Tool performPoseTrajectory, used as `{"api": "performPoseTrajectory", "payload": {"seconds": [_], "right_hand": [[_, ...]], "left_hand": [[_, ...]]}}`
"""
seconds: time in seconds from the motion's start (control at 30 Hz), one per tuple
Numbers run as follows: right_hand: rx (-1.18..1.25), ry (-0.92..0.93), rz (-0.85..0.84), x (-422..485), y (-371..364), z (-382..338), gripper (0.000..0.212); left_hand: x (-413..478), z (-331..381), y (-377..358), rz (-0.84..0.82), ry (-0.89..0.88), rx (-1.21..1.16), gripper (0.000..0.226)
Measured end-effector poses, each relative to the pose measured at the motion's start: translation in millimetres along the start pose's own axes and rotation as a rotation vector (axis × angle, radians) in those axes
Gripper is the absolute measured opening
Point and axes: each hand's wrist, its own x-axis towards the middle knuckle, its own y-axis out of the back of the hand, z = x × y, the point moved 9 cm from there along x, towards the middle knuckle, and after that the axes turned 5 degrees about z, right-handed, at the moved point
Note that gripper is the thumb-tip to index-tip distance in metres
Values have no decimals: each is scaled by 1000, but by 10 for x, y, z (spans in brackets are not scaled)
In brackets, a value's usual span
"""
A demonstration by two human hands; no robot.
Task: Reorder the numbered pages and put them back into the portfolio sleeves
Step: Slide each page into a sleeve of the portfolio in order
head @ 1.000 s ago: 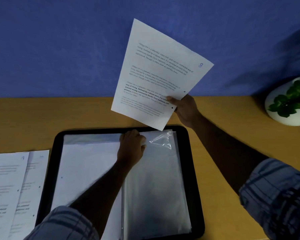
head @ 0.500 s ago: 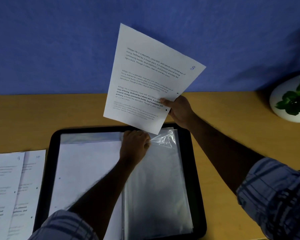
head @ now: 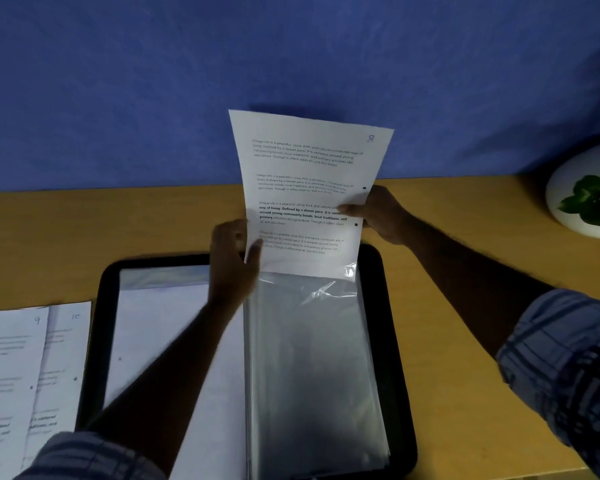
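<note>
Here, left hand [head: 232, 261] and right hand [head: 380, 216] pinch the white printed page [head: 309, 188] marked 8.

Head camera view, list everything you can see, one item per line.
page 8: one, white, held upright over the portfolio's right half, lower edge at the sleeve mouth
clear sleeve: one on top, transparent, portfolio's right half
portfolio: one, black, open flat on the table
filed sheet: one, white, portfolio's left half
page 9: one, white, on the table left of the portfolio, overlapping page 10
page 10: one, white, partly under page 9
table: one, tan wood
wall: one, blue, behind the table
plant pot: one, white with green leaves, far right
left hand: one, pinches page 8's left edge
right hand: one, grips page 8's right edge
</note>
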Motion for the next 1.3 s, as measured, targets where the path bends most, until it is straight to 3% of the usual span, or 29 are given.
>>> {"api": "performPoseTrajectory", "payload": {"seconds": [0.07,0.17,0.23,0.5,0.77,1.3], "right_hand": [[7,-5,9,6,22,21,34],[0,-5,0,22,45,45,34],[11,-2,-8,24,58,39,35],[12,-13,-7,95,121,46,51],[-6,-21,-14,132,116,90,50],[0,-98,-25,134,-114,332,60]], "left_hand": [[158,-259,-42,-115,198,19,27],[291,-464,-188,-366,257,113,25],[309,-544,-217,-415,316,69,28],[273,-435,-239,-406,275,80,33],[178,-323,-230,-502,206,171,32],[138,-528,-5,-354,202,207,39]]}}
